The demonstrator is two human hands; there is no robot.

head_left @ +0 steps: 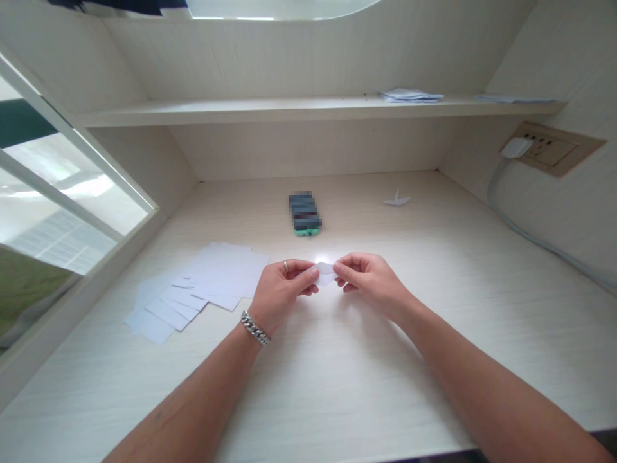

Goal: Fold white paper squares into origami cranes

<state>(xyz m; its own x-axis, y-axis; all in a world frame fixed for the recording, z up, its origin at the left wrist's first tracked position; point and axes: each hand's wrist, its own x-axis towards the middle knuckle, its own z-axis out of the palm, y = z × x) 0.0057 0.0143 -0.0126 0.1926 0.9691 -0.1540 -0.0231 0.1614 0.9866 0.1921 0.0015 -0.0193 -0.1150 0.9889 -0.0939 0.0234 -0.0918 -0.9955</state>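
Both my hands meet over the middle of the pale wooden desk (337, 386), pinching a small folded piece of white paper (326, 272) between them. My left hand (282, 289), with a ring and a chain bracelet at the wrist, grips the paper's left end between thumb and fingers. My right hand (369, 276) pinches its right end. The paper is held just above the desk surface.
Several loose white paper sheets (202, 289) lie fanned on the desk to the left. A phone (304, 214) lies further back in the middle, and a folded paper crane (396, 200) stands back right. A shelf (289, 109) above carries paper stacks. A wall socket with a plug (518, 148) and cable is at right.
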